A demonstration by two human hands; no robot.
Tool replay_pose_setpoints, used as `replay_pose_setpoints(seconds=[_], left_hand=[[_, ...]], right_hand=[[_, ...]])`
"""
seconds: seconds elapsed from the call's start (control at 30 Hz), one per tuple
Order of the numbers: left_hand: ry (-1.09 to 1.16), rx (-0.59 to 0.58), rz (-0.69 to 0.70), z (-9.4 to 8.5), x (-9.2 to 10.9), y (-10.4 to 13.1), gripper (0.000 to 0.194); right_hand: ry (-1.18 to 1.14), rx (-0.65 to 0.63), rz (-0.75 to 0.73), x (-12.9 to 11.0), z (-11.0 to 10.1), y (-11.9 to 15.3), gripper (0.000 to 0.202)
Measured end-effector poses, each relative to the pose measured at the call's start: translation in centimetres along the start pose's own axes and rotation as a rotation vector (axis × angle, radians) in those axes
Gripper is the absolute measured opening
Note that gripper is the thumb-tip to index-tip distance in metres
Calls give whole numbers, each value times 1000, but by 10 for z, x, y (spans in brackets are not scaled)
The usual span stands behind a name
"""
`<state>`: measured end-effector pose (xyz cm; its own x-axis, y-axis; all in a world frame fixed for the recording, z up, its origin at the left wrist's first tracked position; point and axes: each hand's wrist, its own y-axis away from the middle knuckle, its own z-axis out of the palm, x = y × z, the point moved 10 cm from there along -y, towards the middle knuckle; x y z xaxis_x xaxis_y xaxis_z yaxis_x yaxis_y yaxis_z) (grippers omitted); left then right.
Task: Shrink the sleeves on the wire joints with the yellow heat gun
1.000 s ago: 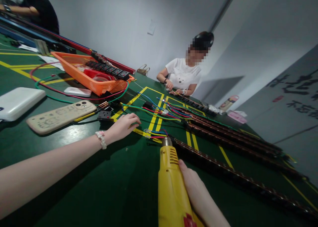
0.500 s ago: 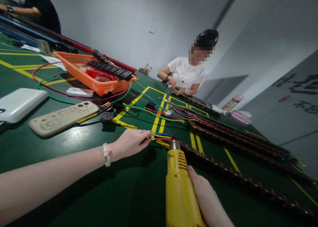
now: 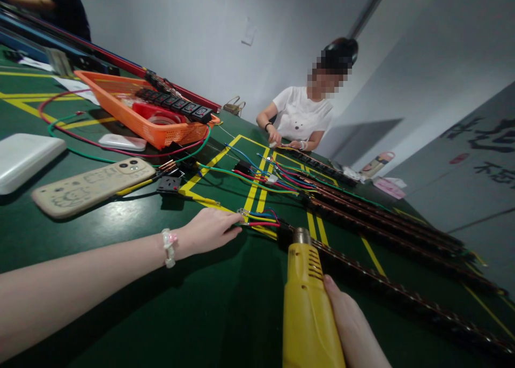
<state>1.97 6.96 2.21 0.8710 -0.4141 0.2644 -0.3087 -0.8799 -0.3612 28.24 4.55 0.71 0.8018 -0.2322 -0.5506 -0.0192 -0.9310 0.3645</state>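
Wires [image 3: 263, 224] are lying nearer to us than the orange basket [image 3: 161, 136] and to its right, and we are pinching their tipped ends with the narrowed fingers of our left hand [image 3: 209, 231]. They are looking light and bendy, so we are judging the coloured covering just behind the tips the best hold, with a gentle pinch sparing the ends. Our right hand [image 3: 352, 317] is gripping the yellow heat gun [image 3: 308, 298], which is sitting closer to us than the basket; its casing is seeming stiff, smooth and fairly weighty, better held by the body than by the metal nozzle [image 3: 301, 236], possibly hot. Only the thumb is showing clearly, the other fingers hiding. Rightward from the basket, the long black strip [image 3: 386, 282] is appearing stiffer than the wires.
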Motion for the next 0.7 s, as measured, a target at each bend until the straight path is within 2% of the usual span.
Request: replay_pose_setpoints(seconds=[0.1, 0.33, 0.5, 0.7], left_hand=[[97, -30, 8, 2, -1, -3, 31], [440, -170, -91, 9, -12, -8, 34], [628, -266, -160, 21, -17, -5, 35], [721, -275, -160, 24, -17, -6, 34]], right_hand=[[-31, -20, -1, -3, 6, 1, 67], [15, -38, -12, -17, 22, 10, 68], [80, 14, -66, -30, 23, 14, 66], [120, -15, -135, -48, 38, 17, 65]])
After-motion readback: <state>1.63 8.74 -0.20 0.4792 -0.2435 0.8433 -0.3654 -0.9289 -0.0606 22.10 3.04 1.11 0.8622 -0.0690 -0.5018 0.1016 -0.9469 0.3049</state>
